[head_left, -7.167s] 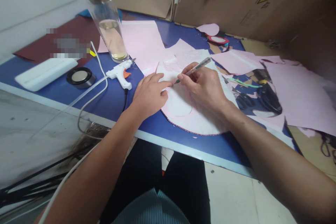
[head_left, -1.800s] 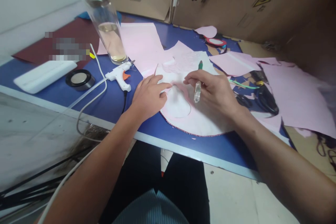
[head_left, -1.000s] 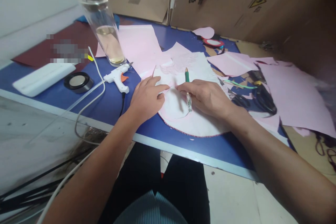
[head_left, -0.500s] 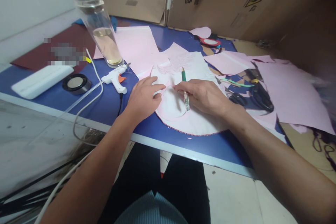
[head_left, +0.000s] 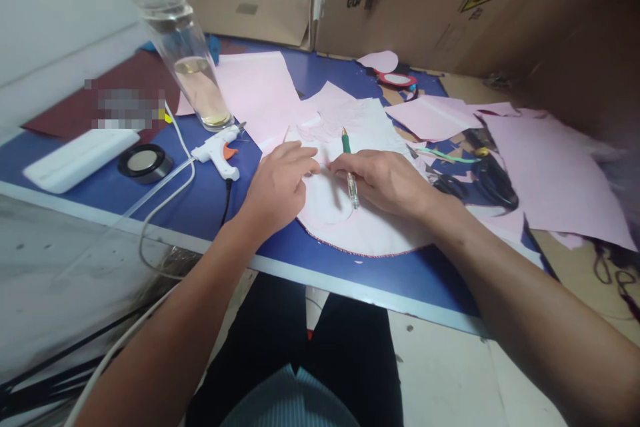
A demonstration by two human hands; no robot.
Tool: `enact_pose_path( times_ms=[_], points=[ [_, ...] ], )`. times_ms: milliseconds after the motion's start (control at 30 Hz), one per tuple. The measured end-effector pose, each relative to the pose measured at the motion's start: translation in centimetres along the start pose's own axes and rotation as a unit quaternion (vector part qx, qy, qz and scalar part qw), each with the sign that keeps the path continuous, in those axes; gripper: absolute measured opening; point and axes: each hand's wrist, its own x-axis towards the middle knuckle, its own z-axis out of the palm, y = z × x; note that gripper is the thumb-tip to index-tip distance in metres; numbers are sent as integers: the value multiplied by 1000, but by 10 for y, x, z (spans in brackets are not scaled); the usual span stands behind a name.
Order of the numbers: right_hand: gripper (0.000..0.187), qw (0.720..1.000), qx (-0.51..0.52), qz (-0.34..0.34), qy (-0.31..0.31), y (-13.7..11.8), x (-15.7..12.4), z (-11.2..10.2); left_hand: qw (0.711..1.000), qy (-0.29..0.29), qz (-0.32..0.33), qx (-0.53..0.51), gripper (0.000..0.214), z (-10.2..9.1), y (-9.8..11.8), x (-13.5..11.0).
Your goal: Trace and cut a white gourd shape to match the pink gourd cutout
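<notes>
A white round piece (head_left: 383,227) with a reddish braided edge lies near the table's front edge, with a paler rounded shape on its surface. My left hand (head_left: 280,180) rests on its left side, fingers stretched out toward the middle. From the right, my right hand (head_left: 387,177) bends over the piece with its fingertips close to those of the left. A pen (head_left: 347,143) with a green grip is tucked in the right hand's fingers, its gold tip pointing away from me. What the right fingertips touch is too small to make out.
On the left stand a glass bottle (head_left: 197,80) of pale liquid, a white glue gun (head_left: 217,150) with its cable, and a black roll (head_left: 145,161). Pink sheets (head_left: 560,173) and black-handled scissors (head_left: 495,183) lie right. A cardboard box (head_left: 425,7) stands behind.
My left fingers have shifted slightly right, over the pale rounded shape. The right hand with the pen stays almost in place. The whole view has moved a little.
</notes>
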Motion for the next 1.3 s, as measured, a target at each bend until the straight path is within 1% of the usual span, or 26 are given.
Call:
enact_pose_path(
  times_ms=[133,300,433,567,667,767,1000,1133,1300],
  points=[
    [25,1000,5,3,-1,1,0,1,999,-19,18,-22,48,3,0,2],
    [24,1000,9,2,-3,1,1,1,999,-36,-3,-31,49,4,2,4],
    [26,1000,21,4,1,1,1,1,999,-41,-5,-23,55,7,-1,1],
    [26,998,65,20,5,2,0,0,998,-62,19,10,63,10,-5,-1],
    [25,993,112,43,2,4,1,-1,996,-74,37,43,63,11,-4,-1],
    [23,989,140,50,0,6,1,-1,993,-87,41,67,65,12,-3,-1],
    [20,987,153,54,7,7,1,0,985,-107,59,121,64,10,5,-2],
    [20,985,161,61,4,5,2,-1,981,-120,73,133,60,9,8,-1],
    [19,986,158,54,4,6,2,-1,979,-121,78,142,58,8,8,0]
  ],
)
